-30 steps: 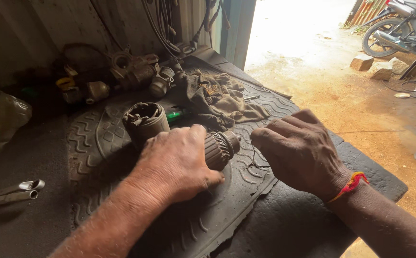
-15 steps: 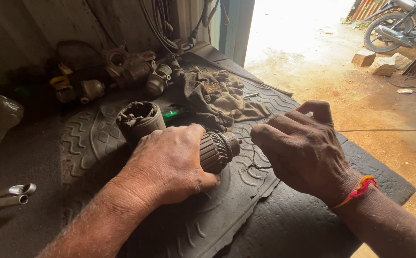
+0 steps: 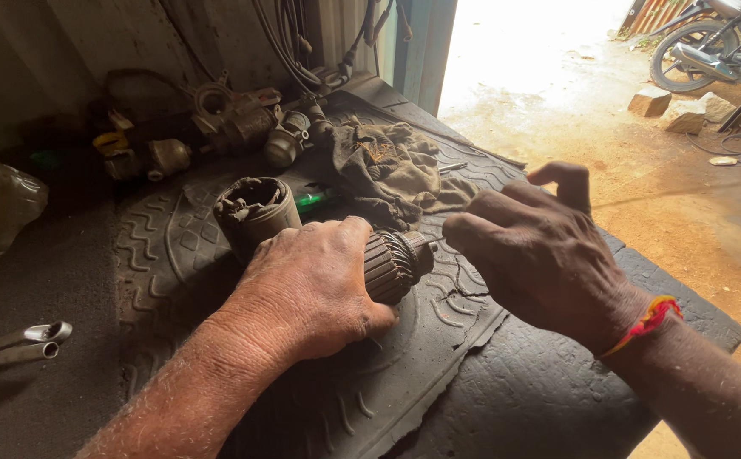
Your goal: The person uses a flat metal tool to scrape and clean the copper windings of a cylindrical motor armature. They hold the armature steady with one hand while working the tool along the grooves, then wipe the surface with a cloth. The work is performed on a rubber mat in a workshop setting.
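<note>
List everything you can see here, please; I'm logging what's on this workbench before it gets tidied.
motor armature: 1, brown ribbed cylinder, on the mat, gripped in the left hand
metal housing: 1, grimy grey, open end up, just behind the left hand
tyre-tread mat: 1, black, covering the bench
rag: 1, dirty brown, bunched behind the armature
green-handled tool: 1, partly under the rag
engine parts: several, grey, back of bench
metal tubes: 2, silvery, left edge
motorcycle: 1, dark, outside top right
bricks: 2, on the dirt ground
left hand: on the armature
right hand: red wrist thread, fingers curled beside the armature's end
</note>
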`<action>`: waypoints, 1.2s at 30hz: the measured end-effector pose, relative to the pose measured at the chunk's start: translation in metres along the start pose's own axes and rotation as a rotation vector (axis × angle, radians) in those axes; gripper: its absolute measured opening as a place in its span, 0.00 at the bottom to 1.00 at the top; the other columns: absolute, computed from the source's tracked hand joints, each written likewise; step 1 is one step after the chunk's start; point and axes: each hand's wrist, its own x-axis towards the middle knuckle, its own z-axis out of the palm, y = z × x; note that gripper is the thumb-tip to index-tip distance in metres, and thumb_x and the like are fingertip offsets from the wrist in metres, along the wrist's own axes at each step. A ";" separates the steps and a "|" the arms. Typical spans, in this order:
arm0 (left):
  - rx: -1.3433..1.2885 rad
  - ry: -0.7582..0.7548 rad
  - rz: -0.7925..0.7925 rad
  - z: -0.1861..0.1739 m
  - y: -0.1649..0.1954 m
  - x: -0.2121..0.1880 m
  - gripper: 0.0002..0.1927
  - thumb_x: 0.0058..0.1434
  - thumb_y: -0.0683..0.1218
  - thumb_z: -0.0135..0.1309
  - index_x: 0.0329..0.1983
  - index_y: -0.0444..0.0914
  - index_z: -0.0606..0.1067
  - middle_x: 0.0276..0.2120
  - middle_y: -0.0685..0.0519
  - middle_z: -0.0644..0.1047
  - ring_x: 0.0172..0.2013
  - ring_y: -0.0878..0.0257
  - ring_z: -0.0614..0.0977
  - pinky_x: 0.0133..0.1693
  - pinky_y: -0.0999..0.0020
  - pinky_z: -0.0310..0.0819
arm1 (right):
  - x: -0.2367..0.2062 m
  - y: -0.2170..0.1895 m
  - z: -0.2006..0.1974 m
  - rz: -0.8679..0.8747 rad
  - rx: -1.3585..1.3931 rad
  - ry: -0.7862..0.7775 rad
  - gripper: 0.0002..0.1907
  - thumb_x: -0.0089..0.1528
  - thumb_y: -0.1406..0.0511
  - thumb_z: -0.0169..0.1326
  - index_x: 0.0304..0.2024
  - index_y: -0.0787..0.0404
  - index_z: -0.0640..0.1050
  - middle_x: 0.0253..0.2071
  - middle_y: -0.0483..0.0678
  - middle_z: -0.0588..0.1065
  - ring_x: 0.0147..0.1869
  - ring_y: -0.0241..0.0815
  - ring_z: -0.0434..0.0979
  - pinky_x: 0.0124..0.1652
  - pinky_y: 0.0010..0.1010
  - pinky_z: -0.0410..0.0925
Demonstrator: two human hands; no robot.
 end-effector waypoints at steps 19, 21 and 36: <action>-0.024 0.110 0.082 0.007 -0.004 0.003 0.26 0.48 0.58 0.70 0.43 0.40 0.75 0.43 0.48 0.79 0.50 0.51 0.82 0.56 0.53 0.76 | 0.007 0.004 0.005 -0.061 0.255 0.040 0.04 0.58 0.71 0.57 0.36 0.60 0.76 0.34 0.45 0.77 0.37 0.44 0.77 0.38 0.37 0.71; -0.027 0.092 0.097 0.006 -0.004 0.004 0.25 0.47 0.58 0.69 0.42 0.41 0.75 0.41 0.49 0.80 0.49 0.53 0.82 0.56 0.53 0.76 | 0.012 0.006 0.005 -0.008 0.464 0.005 0.04 0.63 0.71 0.57 0.34 0.61 0.75 0.29 0.45 0.75 0.35 0.41 0.78 0.37 0.35 0.71; -0.039 0.006 -0.006 -0.001 -0.001 0.000 0.25 0.47 0.57 0.66 0.43 0.41 0.73 0.42 0.48 0.79 0.50 0.55 0.81 0.58 0.55 0.75 | 0.001 0.002 0.004 0.033 0.145 0.150 0.04 0.60 0.64 0.63 0.35 0.57 0.81 0.29 0.45 0.76 0.34 0.46 0.76 0.37 0.40 0.69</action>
